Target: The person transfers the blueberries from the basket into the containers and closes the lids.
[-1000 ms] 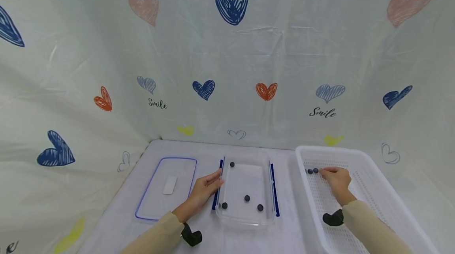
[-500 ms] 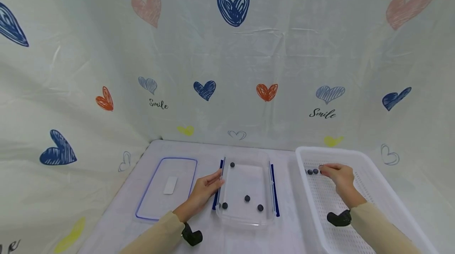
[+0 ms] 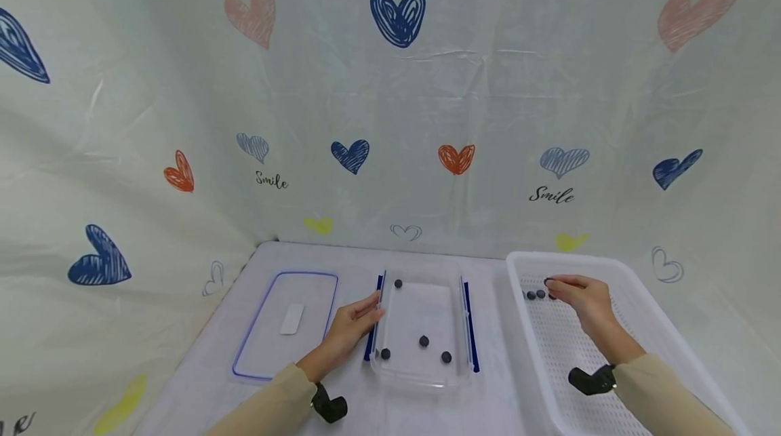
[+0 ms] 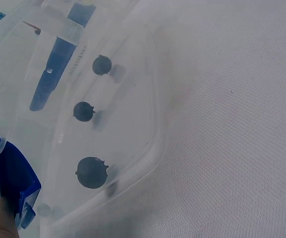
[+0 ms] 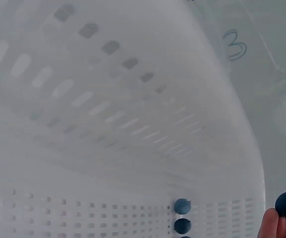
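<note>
My right hand point(image 3: 586, 302) pinches a blueberry point(image 5: 285, 204) between thumb and fingertips, above the far left part of the white basket point(image 3: 533, 375). Below it, several more blueberries point(image 5: 182, 226) lie in a row on the basket's floor. At the middle of the table stands a clear plastic box point(image 3: 421, 382) with blue side latches, its top uncovered. My left hand point(image 3: 350, 327) holds the box's left side at the blue latch point(image 4: 16, 173). Inside the box, several blueberries point(image 4: 92, 172) lie apart from one another, one at the far left and the others near the front.
A clear lid with a blue seal point(image 3: 234, 361) lies flat to the left of the box, with a white label point(image 3: 291, 319) on it. A white curtain point(image 3: 500, 97) printed with hearts hangs behind the table. The basket's raised walls surround the right-hand berries.
My right hand has risen slightly and shifted right, lifting a blueberry off the row in the basket. The left hand and the box have stayed in place.
</note>
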### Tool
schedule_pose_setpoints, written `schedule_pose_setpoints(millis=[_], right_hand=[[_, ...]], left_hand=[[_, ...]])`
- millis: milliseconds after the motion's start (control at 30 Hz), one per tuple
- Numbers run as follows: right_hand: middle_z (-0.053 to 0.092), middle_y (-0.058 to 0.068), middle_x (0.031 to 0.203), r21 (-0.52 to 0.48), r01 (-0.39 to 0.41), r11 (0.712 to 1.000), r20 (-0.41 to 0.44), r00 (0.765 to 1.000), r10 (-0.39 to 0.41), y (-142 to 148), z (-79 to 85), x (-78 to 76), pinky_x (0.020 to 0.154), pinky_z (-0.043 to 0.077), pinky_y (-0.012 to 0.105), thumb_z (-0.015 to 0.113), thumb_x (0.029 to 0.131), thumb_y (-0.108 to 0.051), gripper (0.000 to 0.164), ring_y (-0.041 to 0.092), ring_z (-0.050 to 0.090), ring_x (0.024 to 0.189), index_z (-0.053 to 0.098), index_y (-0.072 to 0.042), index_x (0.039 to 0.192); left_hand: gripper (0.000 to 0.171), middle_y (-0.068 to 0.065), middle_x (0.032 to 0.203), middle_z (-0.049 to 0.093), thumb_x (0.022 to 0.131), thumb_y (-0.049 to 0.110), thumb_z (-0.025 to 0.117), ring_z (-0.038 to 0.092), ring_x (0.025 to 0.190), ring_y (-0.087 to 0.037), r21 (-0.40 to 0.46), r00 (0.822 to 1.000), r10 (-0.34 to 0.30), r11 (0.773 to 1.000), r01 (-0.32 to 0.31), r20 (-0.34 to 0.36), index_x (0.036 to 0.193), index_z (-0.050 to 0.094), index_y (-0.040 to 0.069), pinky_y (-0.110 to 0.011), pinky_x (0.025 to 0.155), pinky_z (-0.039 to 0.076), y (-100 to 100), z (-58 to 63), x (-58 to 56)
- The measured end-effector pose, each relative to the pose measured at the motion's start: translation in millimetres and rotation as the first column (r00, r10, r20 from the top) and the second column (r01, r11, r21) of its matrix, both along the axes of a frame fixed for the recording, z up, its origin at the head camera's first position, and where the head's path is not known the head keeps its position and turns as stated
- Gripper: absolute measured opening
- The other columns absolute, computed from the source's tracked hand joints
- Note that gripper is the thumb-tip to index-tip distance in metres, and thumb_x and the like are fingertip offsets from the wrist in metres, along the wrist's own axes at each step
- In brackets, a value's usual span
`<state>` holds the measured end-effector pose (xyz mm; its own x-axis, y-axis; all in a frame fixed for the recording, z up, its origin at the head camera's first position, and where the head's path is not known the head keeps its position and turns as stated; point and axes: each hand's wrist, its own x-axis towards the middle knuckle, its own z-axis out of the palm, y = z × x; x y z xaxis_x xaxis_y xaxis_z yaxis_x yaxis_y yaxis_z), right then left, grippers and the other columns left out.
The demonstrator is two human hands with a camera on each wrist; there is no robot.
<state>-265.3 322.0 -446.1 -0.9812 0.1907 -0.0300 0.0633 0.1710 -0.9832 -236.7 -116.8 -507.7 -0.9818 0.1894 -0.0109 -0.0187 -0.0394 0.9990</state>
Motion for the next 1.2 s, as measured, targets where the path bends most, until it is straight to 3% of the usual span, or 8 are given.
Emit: schedule_pose_setpoints(millis=[167,367,567,900,1200], right_hand=[[0.064,-0.009,0.084,0.056,-0.019,0.998,0.048,0.999,0.017,-12.1,17.3,8.2,0.07,0.054,0.018,0.072,0.081,-0.023,0.051,0.01,0.065,0.081,0.055,0.011,0.115],[0.066,-0.01,0.083,-0.032,-0.08,0.996,0.025,0.996,0.081,-19.9,27.6,10.9,0.07,0.054,0.018,0.07,0.082,-0.017,0.038,0.007,0.065,0.077,0.061,0.009,0.108],[0.068,-0.008,0.084,-0.047,-0.128,0.991,-0.007,0.992,0.128,-32.8,35.8,15.6,0.072,0.052,0.016,0.071,0.082,-0.016,0.039,0.009,0.066,0.079,0.061,0.01,0.108],[0.068,-0.003,0.088,-0.046,-0.182,0.982,-0.041,0.983,0.18,-60.0,38.4,13.1,0.078,0.053,0.023,0.07,0.082,-0.013,0.045,0.017,0.067,0.086,0.054,0.015,0.114],[0.067,0.001,0.091,-0.044,-0.207,0.977,-0.037,0.978,0.206,-87.0,41.1,8.4,0.08,0.053,0.024,0.069,0.083,-0.014,0.045,0.012,0.066,0.083,0.055,0.014,0.114]], left_hand=[[0.058,-0.012,0.141,0.038,0.086,0.024,0.065,0.038,0.127,-0.025,-0.013,1.0,0.002,1.0,-0.002,-0.012,0.136,0.043,0.004,-0.026,0.095,0.04,-0.5,-2.5,-0.9],[0.057,-0.013,0.141,0.038,0.087,0.023,0.064,0.038,0.127,-0.026,-0.016,1.0,0.003,1.0,-0.003,-0.029,0.135,0.042,0.002,-0.026,0.095,0.041,-0.6,-2.4,-0.9],[0.055,-0.013,0.142,0.036,0.088,0.018,0.062,0.035,0.129,-0.026,0.018,1.0,-0.011,1.0,0.011,-0.005,0.136,0.041,0.002,-0.026,0.097,0.039,-0.4,0.8,1.8],[0.056,-0.012,0.142,0.035,0.088,0.019,0.063,0.035,0.129,-0.025,0.031,1.0,-0.009,0.999,0.009,-0.002,0.136,0.041,0.002,-0.025,0.096,0.039,-0.4,-2.2,0.3],[0.056,-0.011,0.143,0.035,0.088,0.02,0.063,0.034,0.129,-0.025,0.032,1.0,-0.016,0.999,0.016,-0.004,0.137,0.041,0.003,-0.026,0.097,0.039,-0.9,-3.0,-0.2]])
